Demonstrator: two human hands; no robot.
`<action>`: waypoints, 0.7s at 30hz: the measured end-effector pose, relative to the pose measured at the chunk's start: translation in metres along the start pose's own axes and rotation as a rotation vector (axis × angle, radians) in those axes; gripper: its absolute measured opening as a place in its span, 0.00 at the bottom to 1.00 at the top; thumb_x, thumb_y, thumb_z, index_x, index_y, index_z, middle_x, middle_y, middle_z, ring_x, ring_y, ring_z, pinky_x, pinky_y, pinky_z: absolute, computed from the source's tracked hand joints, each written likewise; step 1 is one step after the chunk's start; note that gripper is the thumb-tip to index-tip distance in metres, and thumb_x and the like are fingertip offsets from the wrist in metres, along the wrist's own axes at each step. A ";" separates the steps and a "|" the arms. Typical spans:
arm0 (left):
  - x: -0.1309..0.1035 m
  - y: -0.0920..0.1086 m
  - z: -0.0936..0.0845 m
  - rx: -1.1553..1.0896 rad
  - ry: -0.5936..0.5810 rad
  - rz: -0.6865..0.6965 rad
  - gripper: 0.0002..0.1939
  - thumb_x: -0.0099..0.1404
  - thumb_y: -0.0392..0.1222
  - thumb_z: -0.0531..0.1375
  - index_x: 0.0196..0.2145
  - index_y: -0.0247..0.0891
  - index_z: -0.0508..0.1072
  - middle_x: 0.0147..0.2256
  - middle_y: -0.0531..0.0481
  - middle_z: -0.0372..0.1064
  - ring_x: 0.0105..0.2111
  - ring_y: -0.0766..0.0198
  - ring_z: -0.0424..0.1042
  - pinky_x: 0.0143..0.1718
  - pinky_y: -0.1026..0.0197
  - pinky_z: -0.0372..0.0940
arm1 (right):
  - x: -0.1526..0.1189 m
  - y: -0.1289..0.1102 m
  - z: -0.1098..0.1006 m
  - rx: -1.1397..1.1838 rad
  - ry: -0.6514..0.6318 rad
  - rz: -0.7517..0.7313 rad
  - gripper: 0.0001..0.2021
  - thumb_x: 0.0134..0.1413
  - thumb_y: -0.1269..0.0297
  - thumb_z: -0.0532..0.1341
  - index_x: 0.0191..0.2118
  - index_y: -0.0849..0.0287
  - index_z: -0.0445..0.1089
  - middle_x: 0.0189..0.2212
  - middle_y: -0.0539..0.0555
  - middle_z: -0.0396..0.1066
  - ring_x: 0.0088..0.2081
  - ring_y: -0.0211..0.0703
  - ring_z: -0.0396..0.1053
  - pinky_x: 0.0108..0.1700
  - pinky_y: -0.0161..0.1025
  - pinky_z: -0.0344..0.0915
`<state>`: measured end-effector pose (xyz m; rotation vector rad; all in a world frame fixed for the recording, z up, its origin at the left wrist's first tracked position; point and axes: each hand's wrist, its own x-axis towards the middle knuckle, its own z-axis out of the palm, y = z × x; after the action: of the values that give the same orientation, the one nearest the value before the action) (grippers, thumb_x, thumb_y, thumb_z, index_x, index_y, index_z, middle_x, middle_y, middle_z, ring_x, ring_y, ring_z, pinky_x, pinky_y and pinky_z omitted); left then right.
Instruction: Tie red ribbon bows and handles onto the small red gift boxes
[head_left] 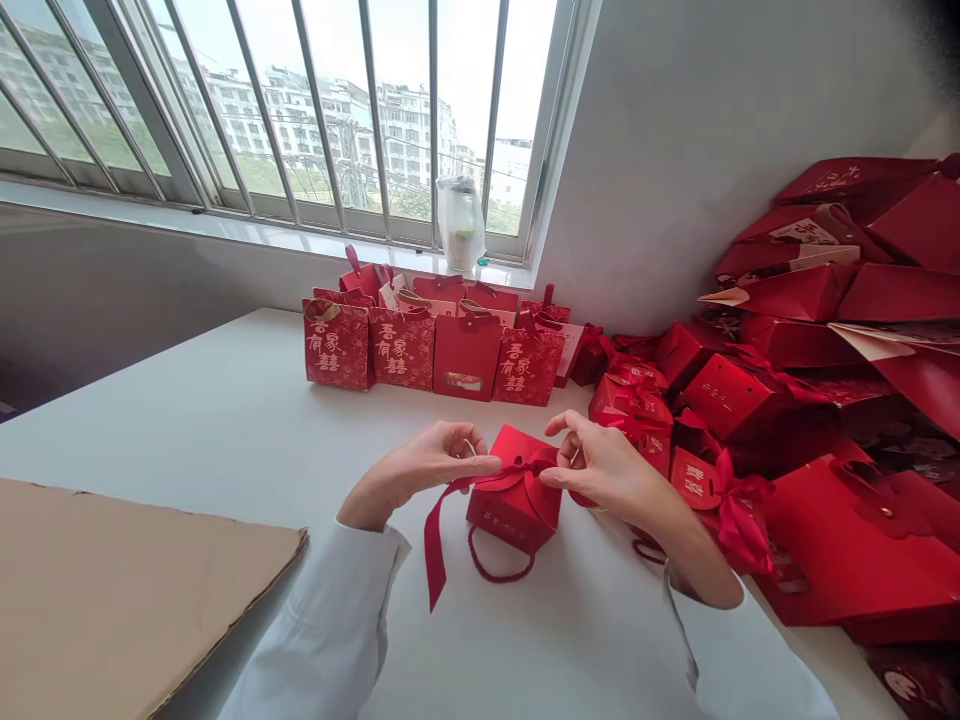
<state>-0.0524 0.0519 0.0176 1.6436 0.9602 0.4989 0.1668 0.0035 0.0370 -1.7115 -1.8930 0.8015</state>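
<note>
The left hand (431,462) pinches the glossy dark-red fabric ribbon (436,545) between thumb and fingers, and one loose tail drops below it toward the table. The right hand (604,465) grips the same ribbon at the other side of its knot, thumb below, index finger arched above. The ribbon crosses the top of a small red paper box (510,515) with folded, petal-like flaps, which sits on the smooth white table (247,430) between the hands. A braided dark-red cord loop (501,578) lies against its near side. To the right of the right hand, many red gift boxes (709,485), some tied with bows, heap up against the grey wall (660,130). Beyond the box stand rows of red printed paper bags (403,350), below a barred window (337,110). A flat brown cardboard sheet (127,600) lies at the left.
</note>
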 end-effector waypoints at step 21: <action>0.009 -0.002 0.005 0.077 0.014 0.025 0.20 0.56 0.55 0.59 0.19 0.36 0.62 0.21 0.56 0.44 0.23 0.69 0.42 0.24 0.61 0.38 | 0.003 -0.002 0.007 -0.153 0.121 -0.132 0.08 0.54 0.69 0.55 0.29 0.58 0.70 0.30 0.51 0.70 0.31 0.39 0.65 0.34 0.36 0.56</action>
<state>-0.0441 0.0564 0.0131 1.7252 0.9809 0.4966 0.1602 0.0060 0.0331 -1.6616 -2.0033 0.5023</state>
